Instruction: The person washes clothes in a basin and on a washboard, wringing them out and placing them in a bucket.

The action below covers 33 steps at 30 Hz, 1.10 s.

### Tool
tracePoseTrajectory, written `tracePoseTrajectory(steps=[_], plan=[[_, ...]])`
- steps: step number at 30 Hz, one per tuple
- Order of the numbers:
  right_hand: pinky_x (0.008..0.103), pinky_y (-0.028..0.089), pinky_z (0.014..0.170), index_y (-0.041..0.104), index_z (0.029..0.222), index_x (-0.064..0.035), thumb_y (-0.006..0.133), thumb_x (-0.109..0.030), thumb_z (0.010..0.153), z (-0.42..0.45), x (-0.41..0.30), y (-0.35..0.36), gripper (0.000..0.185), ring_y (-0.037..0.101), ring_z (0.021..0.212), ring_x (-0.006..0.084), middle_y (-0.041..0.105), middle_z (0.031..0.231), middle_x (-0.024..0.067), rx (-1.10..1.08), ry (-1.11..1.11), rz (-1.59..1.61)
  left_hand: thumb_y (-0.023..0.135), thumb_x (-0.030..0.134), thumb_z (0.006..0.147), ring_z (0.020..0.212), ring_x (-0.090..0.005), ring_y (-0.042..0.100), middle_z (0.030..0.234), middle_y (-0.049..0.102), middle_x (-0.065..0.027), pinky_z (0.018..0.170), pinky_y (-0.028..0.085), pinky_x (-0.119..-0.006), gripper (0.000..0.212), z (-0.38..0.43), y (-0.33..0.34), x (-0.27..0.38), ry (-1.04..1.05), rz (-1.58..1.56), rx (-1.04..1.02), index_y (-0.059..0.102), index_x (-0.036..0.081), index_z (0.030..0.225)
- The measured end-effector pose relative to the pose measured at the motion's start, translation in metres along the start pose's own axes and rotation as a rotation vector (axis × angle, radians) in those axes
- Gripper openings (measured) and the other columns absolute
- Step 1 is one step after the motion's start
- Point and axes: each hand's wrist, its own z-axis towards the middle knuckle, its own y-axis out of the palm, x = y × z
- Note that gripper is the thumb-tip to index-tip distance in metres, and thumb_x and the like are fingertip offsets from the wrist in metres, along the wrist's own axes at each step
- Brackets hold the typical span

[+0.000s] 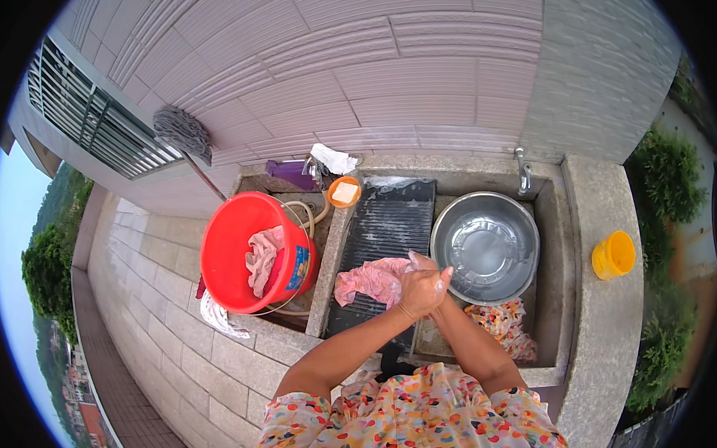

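Note:
A wet pink patterned cloth (369,281) lies bunched over the dark ridged washboard slab (388,223), its loose end stretching to the left. My left hand (421,293) closes over the gathered end of it near the basin. Partly hidden behind it, my right hand (421,261) grips the same bunch, and whitish suds show on the skin. Just to the right, a round metal basin (483,219) with some water in it stands inside the concrete sink (556,276). Below the basin rests a crumpled multicoloured patterned garment (504,325), partly covered by my right forearm.
A red bucket (226,264) with pinkish cloth inside stands left. An orange dipper (332,202) holds a pale soap bar (344,192). A tap (523,174) rises behind the basin. A yellow cup (613,256) sits on the right ledge. A mop (183,135) leans against the wall.

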Motion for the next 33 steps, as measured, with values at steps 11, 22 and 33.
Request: tracePoseTrajectory(steps=[11,22,33], plan=[[0.0319,0.045,0.056,0.045,0.068,-0.0085,0.048,-0.033,0.087,-0.003,-0.075,0.088,0.031,0.051,0.057,0.0179,0.05,0.063,0.0053,0.497,0.418,0.265,0.05,0.039,0.086,0.045,-0.0112,0.046,0.05,0.051,-0.0055,0.04,0.034,-0.029,0.048,0.029,-0.022,-0.09,-0.898,-0.581,0.127,0.049,0.003,0.054],[0.0312,0.046,0.053,0.05,0.078,-0.0098,0.042,-0.024,0.088,-0.027,-0.07,0.084,0.018,0.054,0.06,0.018,0.052,0.07,0.0033,0.095,0.558,-0.029,0.045,0.031,0.086,0.047,-0.0347,0.053,0.051,0.053,-0.0168,0.044,0.04,-0.043,0.047,0.016,-0.009,-0.063,-0.282,0.294,0.017,0.051,0.002,0.05],[0.0273,0.037,0.044,0.053,0.065,-0.0047,0.051,-0.025,0.083,-0.014,-0.064,0.08,0.027,0.044,0.049,0.011,0.048,0.057,0.0012,0.111,0.371,-0.358,0.05,0.046,0.082,0.052,-0.0353,0.052,0.055,0.052,-0.0212,0.05,0.039,-0.041,0.054,0.018,-0.027,-0.09,-0.56,0.144,-0.034,0.048,0.0,0.055]])
